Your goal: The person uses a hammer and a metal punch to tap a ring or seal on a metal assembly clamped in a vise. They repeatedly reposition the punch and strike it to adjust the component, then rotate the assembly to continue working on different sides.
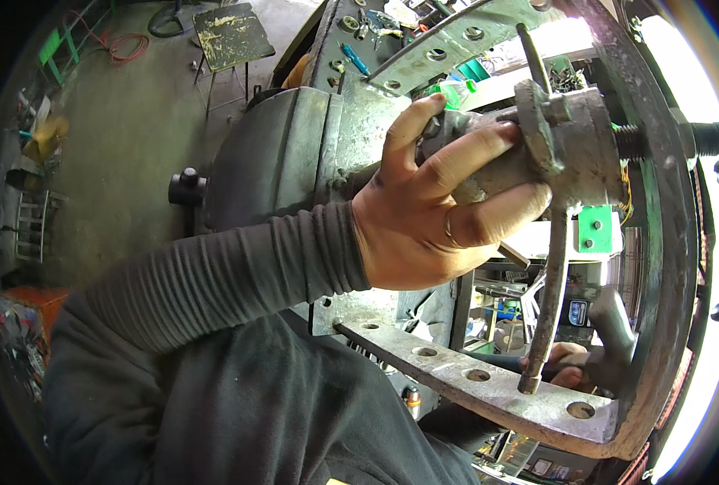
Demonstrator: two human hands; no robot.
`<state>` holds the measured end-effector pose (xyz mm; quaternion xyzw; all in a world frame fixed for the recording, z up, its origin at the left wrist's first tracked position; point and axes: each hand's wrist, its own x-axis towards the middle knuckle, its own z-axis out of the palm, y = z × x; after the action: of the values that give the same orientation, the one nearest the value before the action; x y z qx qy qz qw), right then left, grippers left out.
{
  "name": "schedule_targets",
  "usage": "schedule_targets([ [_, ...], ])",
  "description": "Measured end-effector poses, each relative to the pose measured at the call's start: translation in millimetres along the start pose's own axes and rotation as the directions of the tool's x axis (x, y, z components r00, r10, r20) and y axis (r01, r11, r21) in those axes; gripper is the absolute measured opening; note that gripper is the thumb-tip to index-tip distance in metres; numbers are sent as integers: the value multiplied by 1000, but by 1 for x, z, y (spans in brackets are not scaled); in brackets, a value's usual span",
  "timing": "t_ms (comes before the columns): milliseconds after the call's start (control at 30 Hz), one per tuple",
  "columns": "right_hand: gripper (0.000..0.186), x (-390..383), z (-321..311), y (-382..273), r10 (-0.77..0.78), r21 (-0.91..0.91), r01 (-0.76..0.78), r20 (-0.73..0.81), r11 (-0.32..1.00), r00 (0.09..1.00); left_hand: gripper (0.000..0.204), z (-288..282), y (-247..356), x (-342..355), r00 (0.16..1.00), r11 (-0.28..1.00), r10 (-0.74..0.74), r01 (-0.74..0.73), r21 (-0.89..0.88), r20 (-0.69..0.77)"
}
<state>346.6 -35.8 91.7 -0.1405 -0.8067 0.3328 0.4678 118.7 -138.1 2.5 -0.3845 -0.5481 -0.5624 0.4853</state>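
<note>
My left hand, a ring on one finger, grips a worn grey metal cylinder from the near side, with its fingers spread over it. A collar with a rod hanging down stands just beyond my fingertips. A threaded screw runs from the cylinder's right end toward the heavy metal frame. Lower right, behind the frame's perforated bar, my right hand is closed around a hammer close to its head. The bar and rod partly hide that hand.
A second perforated bar crosses at the top. Tools and small parts, among them a blue-handled tool, lie on a dark bench behind. A paint-spotted stool stands on the floor at far left, near a coiled red hose.
</note>
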Motion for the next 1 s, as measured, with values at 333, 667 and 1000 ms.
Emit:
schedule_targets([
  [333,37,-6,15,11,-11,-2,11,-15,1000,1000,21,-3,-3,0,999,999,49,-49,24,14],
  [667,40,-12,34,-3,20,-79,-29,-120,996,993,24,1,-2,0,999,999,38,-38,34,-13],
  [1000,40,-18,6,15,-32,-12,32,16,999,999,23,2,-4,-1,998,997,59,-58,40,-24],
])
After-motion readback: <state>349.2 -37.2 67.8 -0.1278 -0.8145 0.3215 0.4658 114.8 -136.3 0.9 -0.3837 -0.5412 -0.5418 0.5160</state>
